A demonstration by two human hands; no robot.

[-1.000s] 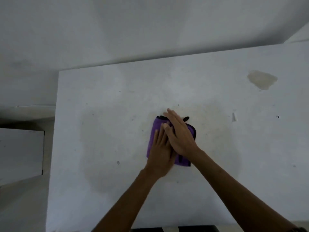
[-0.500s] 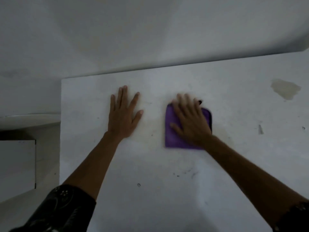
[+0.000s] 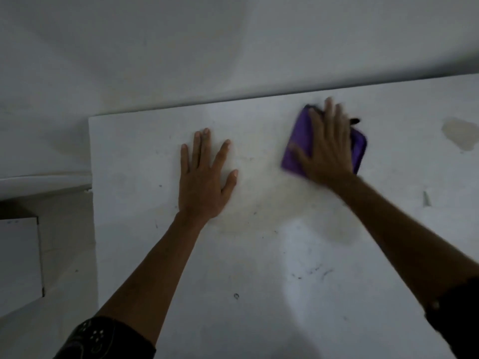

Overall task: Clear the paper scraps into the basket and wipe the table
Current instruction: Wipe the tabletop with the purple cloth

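left hand point(image 3: 204, 182) flat on table point(image 3: 145, 255) | right hand point(image 3: 328, 149), blurred, apparently pressing purple cloth point(image 3: 298, 146)

both hands point(image 3: 204, 182) point(image 3: 328, 154) flat, fingers spread, arms outstretched.

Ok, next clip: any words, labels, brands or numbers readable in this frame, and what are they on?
No readable text.
The purple cloth under the right hand: no print; its black tab is blurred.
The white table: stains and scuffs only.
The left sleeve: pale pattern, no legible letters.
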